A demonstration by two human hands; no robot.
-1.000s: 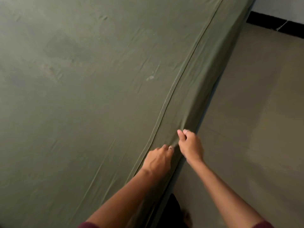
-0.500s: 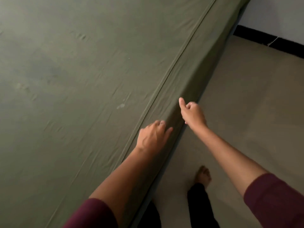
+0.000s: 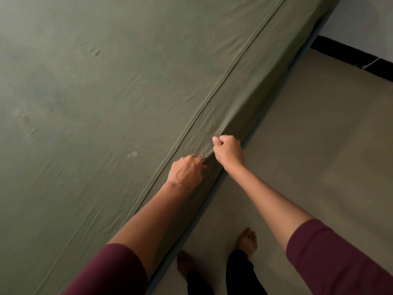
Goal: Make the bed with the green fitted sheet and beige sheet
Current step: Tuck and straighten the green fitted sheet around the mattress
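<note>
Green fitted sheet [image 3: 106, 103] covers the mattress top and side. My left hand [image 3: 187, 170] is closed, knuckles up, pinching sheet fabric at the mattress edge, just right of the raised seam [image 3: 223, 81]. My right hand [image 3: 228, 151] is fisted on a fold of the same sheet, just beyond the left hand and nearly touching it. Creases fan out from both grips. Floor [image 3: 319, 145] lies to the right of my hands; my bare feet [image 3: 247, 241] stand below them. Beige sheet: not visible.
</note>
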